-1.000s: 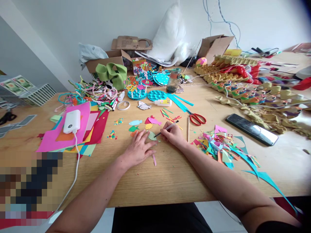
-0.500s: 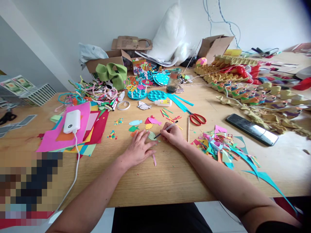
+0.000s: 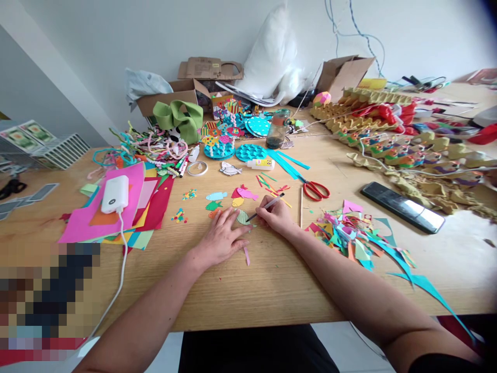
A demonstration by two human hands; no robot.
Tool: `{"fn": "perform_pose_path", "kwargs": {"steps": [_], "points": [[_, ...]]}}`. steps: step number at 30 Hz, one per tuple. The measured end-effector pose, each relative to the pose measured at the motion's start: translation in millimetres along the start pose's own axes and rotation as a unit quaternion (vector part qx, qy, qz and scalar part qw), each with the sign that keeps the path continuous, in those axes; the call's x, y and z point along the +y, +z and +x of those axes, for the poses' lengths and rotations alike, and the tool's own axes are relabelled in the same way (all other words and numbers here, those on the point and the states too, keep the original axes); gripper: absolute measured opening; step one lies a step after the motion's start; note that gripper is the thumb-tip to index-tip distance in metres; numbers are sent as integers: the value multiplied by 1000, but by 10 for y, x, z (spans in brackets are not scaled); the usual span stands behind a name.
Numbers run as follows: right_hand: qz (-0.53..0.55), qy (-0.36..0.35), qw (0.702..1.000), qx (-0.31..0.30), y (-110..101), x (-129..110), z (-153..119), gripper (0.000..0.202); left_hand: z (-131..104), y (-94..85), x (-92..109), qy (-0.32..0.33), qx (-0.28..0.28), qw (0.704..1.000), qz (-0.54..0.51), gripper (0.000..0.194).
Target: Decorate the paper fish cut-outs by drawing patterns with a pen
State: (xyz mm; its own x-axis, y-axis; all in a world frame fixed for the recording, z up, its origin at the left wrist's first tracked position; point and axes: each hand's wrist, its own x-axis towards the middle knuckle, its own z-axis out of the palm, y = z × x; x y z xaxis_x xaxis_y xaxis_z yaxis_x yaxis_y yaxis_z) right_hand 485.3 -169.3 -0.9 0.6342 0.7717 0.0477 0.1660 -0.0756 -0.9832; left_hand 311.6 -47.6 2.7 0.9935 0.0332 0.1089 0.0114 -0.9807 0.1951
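A pen (image 3: 271,205) is pinched in my right hand (image 3: 275,216), its tip on a pale green paper fish (image 3: 243,217) that bears dark stripes. Spread flat, my left hand (image 3: 223,239) lies over the left edge of that fish, fingers apart, covering part of it. Just beyond my fingers are several cut paper fish: a light blue fish (image 3: 216,196), a green fish (image 3: 213,205), a pink fish (image 3: 246,194) and a yellow fish (image 3: 237,202). A thin pink paper strip (image 3: 246,256) lies by my left thumb.
Red-handled scissors (image 3: 316,191) and a wooden stick (image 3: 301,207) lie right of my right hand, near paper scraps (image 3: 349,233) and a phone (image 3: 403,207). A glue bottle (image 3: 261,164) lies behind the fish. At left, a white power bank (image 3: 115,194) rests on coloured paper (image 3: 87,217).
Almost nothing differs. Both hands keep their places, and the pen tip stays on the pale green fish.
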Motion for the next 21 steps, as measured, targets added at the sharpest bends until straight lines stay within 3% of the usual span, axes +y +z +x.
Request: {"fn": "perform_pose_path", "kwargs": {"steps": [21], "points": [[4,4,1000,-16,1,-45,-3,16,4,3,-12,8,-4,1000,9,41]]}}
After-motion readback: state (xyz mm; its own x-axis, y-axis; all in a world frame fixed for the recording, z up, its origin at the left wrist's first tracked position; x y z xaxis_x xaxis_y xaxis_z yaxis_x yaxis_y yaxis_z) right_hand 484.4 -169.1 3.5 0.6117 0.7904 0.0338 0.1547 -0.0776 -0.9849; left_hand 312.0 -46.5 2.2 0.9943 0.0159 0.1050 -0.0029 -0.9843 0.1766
